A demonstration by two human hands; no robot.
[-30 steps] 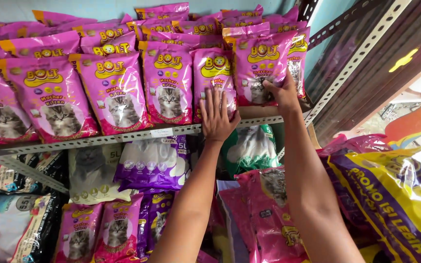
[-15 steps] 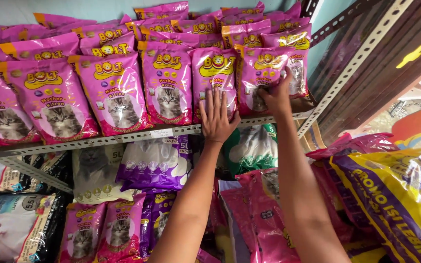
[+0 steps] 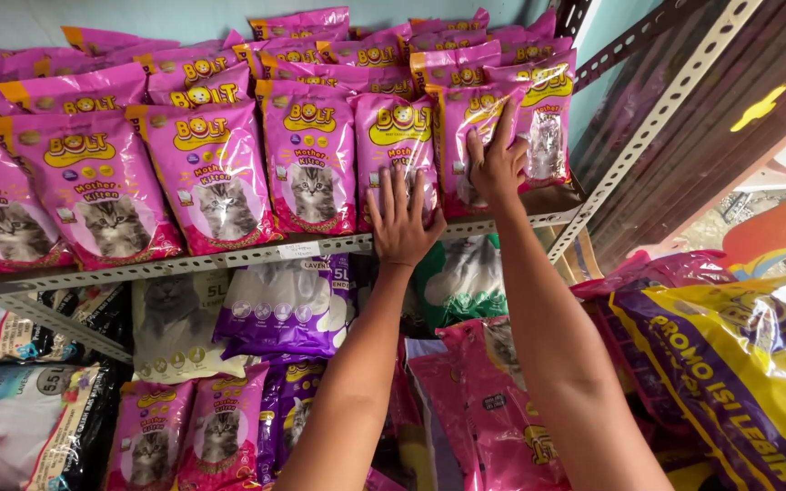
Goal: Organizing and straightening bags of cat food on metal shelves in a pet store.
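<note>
I see both hands up at the metal shelf rail [image 3: 229, 259]. L hand [image 3: 402, 218]: open flat, fingers spread, pressed on a pink cat-food bag [image 3: 396, 145] standing just above rail. R hand [image 3: 495, 164]: fingers spread over next pink bag [image 3: 484, 136] to the right; probably gripping its edge, can't confirm. Purple bag [image 3: 288, 309] just below rail.

bags [image 3: 311, 164] standing in rows on shelf [image 3: 229, 259] | left hand [image 3: 402, 223] lying left of right hand [image 3: 495, 164] | sacks [image 3: 284, 305] sitting below
</note>
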